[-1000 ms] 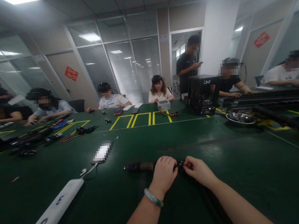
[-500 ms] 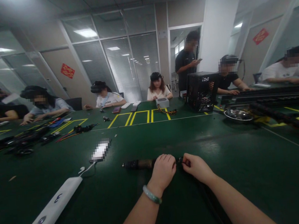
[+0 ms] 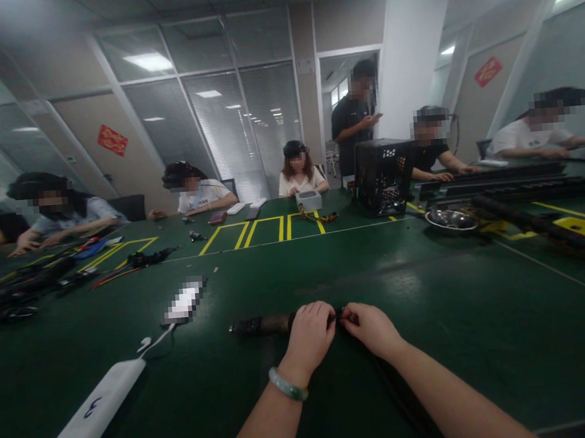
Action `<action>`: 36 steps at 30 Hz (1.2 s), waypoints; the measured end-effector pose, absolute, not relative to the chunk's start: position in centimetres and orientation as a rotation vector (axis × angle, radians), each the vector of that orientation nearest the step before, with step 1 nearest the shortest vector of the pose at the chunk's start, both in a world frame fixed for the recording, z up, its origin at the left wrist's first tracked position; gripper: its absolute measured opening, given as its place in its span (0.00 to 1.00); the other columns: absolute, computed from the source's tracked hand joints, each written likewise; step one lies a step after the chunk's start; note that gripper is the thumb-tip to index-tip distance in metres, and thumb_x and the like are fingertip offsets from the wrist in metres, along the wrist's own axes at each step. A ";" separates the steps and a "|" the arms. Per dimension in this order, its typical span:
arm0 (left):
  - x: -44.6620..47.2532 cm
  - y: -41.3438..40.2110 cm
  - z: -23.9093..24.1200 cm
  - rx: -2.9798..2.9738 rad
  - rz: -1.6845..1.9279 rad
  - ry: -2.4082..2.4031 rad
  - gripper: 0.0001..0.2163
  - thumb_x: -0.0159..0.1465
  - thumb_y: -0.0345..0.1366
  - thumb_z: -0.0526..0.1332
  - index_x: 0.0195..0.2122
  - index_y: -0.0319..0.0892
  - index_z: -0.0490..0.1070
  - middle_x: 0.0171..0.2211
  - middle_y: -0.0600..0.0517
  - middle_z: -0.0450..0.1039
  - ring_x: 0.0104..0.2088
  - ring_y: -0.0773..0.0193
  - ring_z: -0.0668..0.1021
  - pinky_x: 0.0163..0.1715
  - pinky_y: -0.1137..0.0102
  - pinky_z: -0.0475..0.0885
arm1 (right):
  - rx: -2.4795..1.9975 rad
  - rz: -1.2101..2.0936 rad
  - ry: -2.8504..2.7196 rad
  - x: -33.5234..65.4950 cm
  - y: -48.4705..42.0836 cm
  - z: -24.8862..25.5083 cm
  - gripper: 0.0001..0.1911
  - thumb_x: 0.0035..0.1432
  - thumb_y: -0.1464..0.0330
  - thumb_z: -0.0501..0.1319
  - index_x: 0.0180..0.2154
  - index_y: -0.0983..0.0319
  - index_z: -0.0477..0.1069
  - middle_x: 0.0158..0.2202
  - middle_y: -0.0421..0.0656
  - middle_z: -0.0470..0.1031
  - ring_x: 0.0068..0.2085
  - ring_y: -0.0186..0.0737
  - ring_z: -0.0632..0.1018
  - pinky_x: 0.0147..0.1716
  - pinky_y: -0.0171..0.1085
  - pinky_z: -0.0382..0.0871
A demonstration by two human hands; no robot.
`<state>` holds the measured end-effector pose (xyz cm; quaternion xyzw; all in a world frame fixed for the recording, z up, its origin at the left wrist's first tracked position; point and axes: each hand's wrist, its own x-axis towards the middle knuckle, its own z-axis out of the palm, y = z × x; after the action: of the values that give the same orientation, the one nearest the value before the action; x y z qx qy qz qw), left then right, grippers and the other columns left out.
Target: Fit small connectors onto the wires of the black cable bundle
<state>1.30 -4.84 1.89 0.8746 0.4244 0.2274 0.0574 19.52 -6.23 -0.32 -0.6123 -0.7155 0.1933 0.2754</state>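
Note:
In front of me on the green table lies a dark inline electric screwdriver [image 3: 272, 324], its narrow tip pointing left. My left hand [image 3: 312, 334], with a bangle at the wrist, is closed around its rear part and hides much of it. Right beside it, my right hand [image 3: 370, 327] pinches a small dark cable plug [image 3: 338, 314] at the tool's rear end. Whether the plug is seated in the tool cannot be made out. A dark cable [image 3: 392, 385] trails from below my right hand toward the near edge of the view.
To the left are a white power strip [image 3: 93, 413] and a phone [image 3: 184, 301] on a white cord. Further off stand a black computer case [image 3: 384, 176] and a metal bowl [image 3: 451, 220]. Cables and tools [image 3: 31, 277] lie far left. Several people sit across the table.
My right hand has come closer to my left, and the gap between the plug and the screwdriver's rear end has narrowed. The whole view has shifted slightly.

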 end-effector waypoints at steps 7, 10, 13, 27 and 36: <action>1.4 -4.9 1.9 2.692 0.702 1.290 0.05 0.64 0.29 0.58 0.40 0.44 0.67 0.39 0.52 0.70 0.41 0.59 0.73 0.44 0.63 0.66 | -1.574 0.664 -1.840 19.9 -5.8 -0.7 0.05 0.57 0.66 0.60 0.31 0.58 0.75 0.29 0.38 0.77 0.31 0.37 0.76 0.30 0.32 0.62; 1.4 -4.8 1.8 2.687 0.706 1.286 0.04 0.64 0.29 0.58 0.39 0.44 0.67 0.38 0.52 0.70 0.41 0.59 0.73 0.44 0.63 0.66 | -1.535 0.734 -1.806 19.8 -5.8 -0.7 0.06 0.57 0.66 0.60 0.32 0.58 0.75 0.31 0.38 0.78 0.33 0.38 0.77 0.31 0.32 0.64; 1.4 -4.7 1.8 2.681 0.712 1.274 0.04 0.63 0.29 0.58 0.38 0.44 0.67 0.38 0.53 0.70 0.40 0.59 0.73 0.43 0.63 0.67 | -1.553 0.732 -1.752 19.6 -6.0 -0.6 0.06 0.57 0.66 0.60 0.33 0.58 0.75 0.31 0.39 0.78 0.32 0.38 0.77 0.31 0.32 0.65; 1.0 -4.8 1.8 2.666 0.737 1.226 0.09 0.62 0.27 0.58 0.42 0.46 0.67 0.43 0.52 0.71 0.46 0.58 0.73 0.49 0.60 0.66 | -1.476 0.718 -1.759 19.9 -6.2 -0.4 0.04 0.56 0.68 0.59 0.31 0.60 0.72 0.28 0.38 0.76 0.29 0.36 0.74 0.27 0.31 0.62; 1.2 -5.1 2.1 2.656 0.745 1.248 0.10 0.60 0.25 0.57 0.41 0.45 0.67 0.41 0.52 0.71 0.44 0.59 0.73 0.48 0.61 0.67 | -1.500 0.629 -1.864 19.7 -6.3 -0.2 0.03 0.55 0.69 0.60 0.30 0.60 0.73 0.27 0.38 0.74 0.29 0.35 0.73 0.28 0.31 0.61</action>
<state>1.19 -5.05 2.05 0.8758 0.4116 0.2456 0.0570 19.73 -6.26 -0.23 -0.5730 -0.7118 0.2403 0.3275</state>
